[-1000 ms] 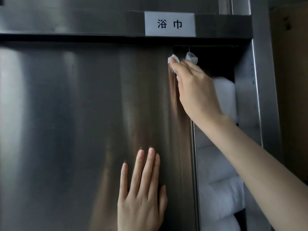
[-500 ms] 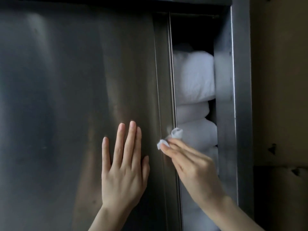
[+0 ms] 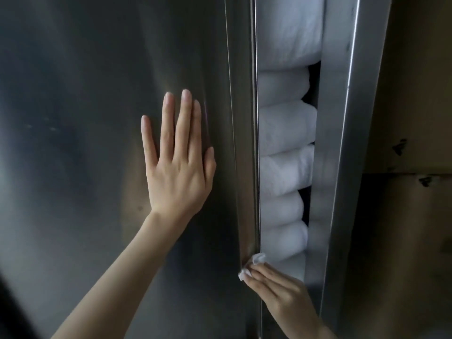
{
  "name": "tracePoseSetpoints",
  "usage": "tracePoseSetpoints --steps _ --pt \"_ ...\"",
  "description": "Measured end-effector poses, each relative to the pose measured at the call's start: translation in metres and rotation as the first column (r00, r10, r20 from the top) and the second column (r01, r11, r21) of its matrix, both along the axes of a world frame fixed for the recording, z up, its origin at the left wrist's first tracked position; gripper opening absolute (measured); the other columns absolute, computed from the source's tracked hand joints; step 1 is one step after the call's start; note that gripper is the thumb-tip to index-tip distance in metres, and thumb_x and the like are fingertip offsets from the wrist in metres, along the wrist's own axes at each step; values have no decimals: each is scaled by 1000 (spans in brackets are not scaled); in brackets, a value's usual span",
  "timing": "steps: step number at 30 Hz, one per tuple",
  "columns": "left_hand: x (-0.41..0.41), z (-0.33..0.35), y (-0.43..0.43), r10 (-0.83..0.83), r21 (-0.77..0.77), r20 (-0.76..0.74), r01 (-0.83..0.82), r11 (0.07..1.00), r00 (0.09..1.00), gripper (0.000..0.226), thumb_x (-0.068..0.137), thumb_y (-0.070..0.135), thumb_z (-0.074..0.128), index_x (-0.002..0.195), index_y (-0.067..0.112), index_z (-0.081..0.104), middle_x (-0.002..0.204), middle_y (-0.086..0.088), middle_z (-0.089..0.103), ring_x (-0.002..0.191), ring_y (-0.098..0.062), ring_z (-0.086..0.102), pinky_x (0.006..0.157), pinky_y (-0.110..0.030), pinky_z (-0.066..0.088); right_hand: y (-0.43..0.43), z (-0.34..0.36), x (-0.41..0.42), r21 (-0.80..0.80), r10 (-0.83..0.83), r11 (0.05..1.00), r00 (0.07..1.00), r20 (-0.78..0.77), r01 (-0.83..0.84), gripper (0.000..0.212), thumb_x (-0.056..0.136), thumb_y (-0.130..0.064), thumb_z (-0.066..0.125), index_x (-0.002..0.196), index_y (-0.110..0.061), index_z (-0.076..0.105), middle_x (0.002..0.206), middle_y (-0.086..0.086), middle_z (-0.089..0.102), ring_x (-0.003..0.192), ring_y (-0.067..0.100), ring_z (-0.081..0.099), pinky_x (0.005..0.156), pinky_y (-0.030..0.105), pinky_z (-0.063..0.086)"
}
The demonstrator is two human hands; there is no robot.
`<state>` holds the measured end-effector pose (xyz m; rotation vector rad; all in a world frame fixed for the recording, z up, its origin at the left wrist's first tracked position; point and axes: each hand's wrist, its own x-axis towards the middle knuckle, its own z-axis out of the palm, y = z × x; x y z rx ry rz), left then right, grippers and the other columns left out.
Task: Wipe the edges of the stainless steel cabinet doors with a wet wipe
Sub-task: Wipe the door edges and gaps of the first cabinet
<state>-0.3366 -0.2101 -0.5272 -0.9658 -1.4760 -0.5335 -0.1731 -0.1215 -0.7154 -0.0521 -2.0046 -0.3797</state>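
Observation:
A tall stainless steel cabinet door [image 3: 97, 118] fills the left and middle of the head view, with its right vertical edge [image 3: 247, 143] running top to bottom. My left hand [image 3: 178, 167] lies flat on the door face, fingers straight and pointing up. Low down, my right hand [image 3: 278, 289] pinches a small white wet wipe [image 3: 252, 265] around the door's edge. Most of the wipe is hidden under my fingers.
Behind the partly open door, several rolled white towels [image 3: 283, 167] are stacked in the cabinet. A steel frame post [image 3: 342, 143] bounds the gap on the right. Beyond it is a dark brownish wall [image 3: 415, 118].
My right hand has slid the wipe down the door's edge from near the top to low down. The view has dropped with it. My left hand stays flat on the door.

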Motion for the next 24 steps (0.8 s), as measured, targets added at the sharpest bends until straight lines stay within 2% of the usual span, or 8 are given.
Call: tracePoseSetpoints --steps 3,6,7,9,13,16,21,24 --pt "2 1 0 16 0 12 -16 1000 1000 57 101 27 33 152 2 23 160 -13 19 148 -33 14 120 -55 9 -3 -20 6 -66 4 998 994 113 4 28 94 -15 52 84 -15 78 87 -6 74 91 5 69 75 21 56" --pt "4 2 0 24 -10 24 -24 1000 999 58 101 27 33 152 2 23 160 -13 18 148 -34 14 120 -56 10 -10 -22 13 -142 24 990 976 218 7 9 75 -11 76 82 -17 78 84 -7 74 89 4 69 68 19 57" --pt "5 2 0 22 -12 26 -22 1000 999 58 101 27 33 152 2 22 160 -13 18 148 -34 14 120 -56 10 -12 -18 17 -197 51 980 972 228 -5 19 68 -11 84 84 -17 77 85 -7 74 89 4 69 69 19 57" --pt "8 2 4 23 -16 22 -22 1000 1000 59 101 28 32 152 2 20 161 -13 17 149 -33 13 120 -56 10 -15 -5 24 -271 78 962 983 167 -31 30 64 -8 84 92 -15 76 93 -4 74 94 4 67 79 18 55" --pt "15 2 15 7 -3 1 -7 1000 1000 59 102 28 32 153 2 19 161 -12 16 149 -32 12 120 -56 10 -15 47 44 -227 26 973 997 -77 -43 27 80 -4 68 106 -10 71 109 0 70 110 9 61 96 22 48" --pt "22 0 27 -15 13 -18 15 1000 1000 60 101 28 33 153 2 18 161 -12 17 149 -31 13 120 -55 11 -12 80 59 -172 -9 985 987 -158 -19 24 86 -6 59 108 -7 70 112 3 68 112 13 61 95 26 50" --pt "40 0 48 -21 26 -38 22 999 999 60 101 28 34 153 2 19 161 -11 17 149 -30 13 120 -54 10 4 100 79 -83 -56 996 961 -270 35 21 83 -3 69 104 -4 71 112 5 68 110 15 63 87 31 54" --pt "50 0 59 -34 24 -36 35 999 999 62 99 28 37 152 2 20 161 -11 16 149 -30 13 120 -53 10 16 112 86 4 -129 991 937 -326 137 18 85 -3 69 102 -4 72 112 6 68 109 16 63 89 31 52"
